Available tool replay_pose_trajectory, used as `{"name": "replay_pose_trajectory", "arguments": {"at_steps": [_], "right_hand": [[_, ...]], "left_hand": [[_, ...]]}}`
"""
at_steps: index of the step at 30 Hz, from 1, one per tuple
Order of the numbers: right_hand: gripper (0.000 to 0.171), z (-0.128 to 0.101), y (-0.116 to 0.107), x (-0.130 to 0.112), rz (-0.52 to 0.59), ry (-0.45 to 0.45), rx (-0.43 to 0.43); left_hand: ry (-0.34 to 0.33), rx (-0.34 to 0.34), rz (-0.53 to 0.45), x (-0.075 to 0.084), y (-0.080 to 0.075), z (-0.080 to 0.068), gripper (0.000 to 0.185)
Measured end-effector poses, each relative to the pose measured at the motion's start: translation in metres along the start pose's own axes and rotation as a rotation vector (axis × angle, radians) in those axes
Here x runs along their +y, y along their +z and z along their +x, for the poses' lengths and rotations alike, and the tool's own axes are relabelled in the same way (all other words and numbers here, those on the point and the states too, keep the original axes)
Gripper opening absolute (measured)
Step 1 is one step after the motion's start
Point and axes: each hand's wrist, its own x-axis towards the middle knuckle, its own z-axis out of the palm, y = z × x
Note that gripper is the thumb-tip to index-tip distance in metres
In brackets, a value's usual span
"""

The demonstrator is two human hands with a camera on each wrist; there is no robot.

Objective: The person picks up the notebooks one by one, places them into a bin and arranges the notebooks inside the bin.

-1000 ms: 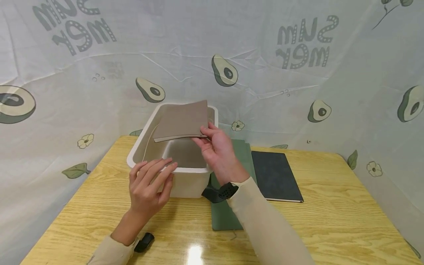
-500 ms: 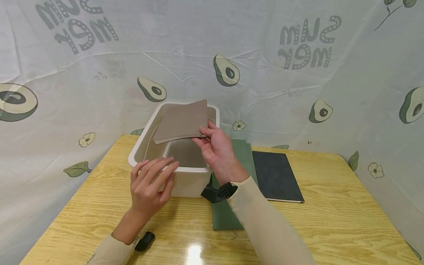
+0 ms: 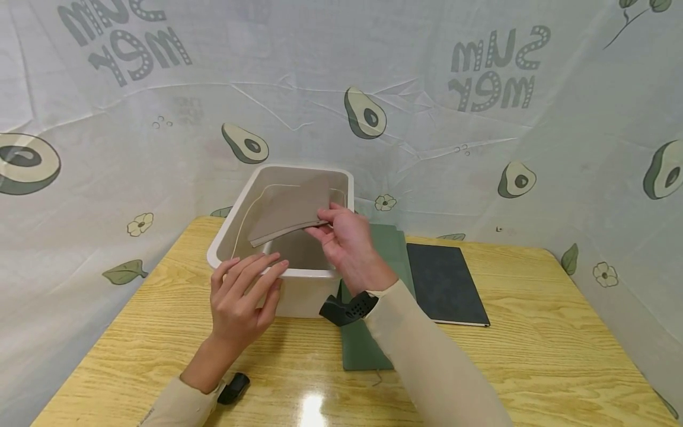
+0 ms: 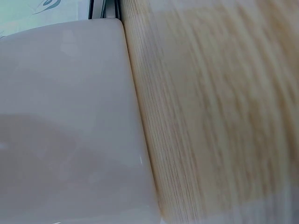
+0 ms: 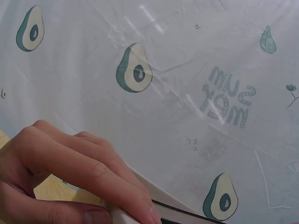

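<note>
The right hand (image 3: pixel 349 244) pinched a brown notebook (image 3: pixel 290 210) inside the bin (image 3: pixel 306 296); the left hand (image 3: pixel 240 302) rested, fingers slightly spread, at the near rim. Placement appeared in hand; controlled lowering was next required.

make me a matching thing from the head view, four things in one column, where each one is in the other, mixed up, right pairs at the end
1. brown book
2. green book
3. black book
4. left hand

A. on the table, farthest right
B. at the near rim of the bin
C. held by the right hand
D. on the table, middle of the three books

Pairs: 1-C, 2-D, 3-A, 4-B
</note>
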Motion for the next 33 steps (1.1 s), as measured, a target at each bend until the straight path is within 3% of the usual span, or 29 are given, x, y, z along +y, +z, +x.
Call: {"name": "replay_pose_trajectory", "arguments": {"at_steps": [13, 28, 33], "right_hand": [[0.069, 0.004, 0.000, 0.009, -0.143, 0.020, 0.050], [0.058, 0.008, 0.001, 0.018, -0.333, -0.061, 0.090], [0.052, 0.008, 0.002, 0.019, -0.405, -0.076, 0.091]], "left_hand": [[0.004, -0.012, 0.000, 0.000, 0.000, -0.002, 0.023], [-0.007, -0.030, 0.005, 0.001, -0.003, -0.001, 0.024], [0.001, 0.004, -0.006, 0.001, -0.001, 0.003, 0.023]]}}
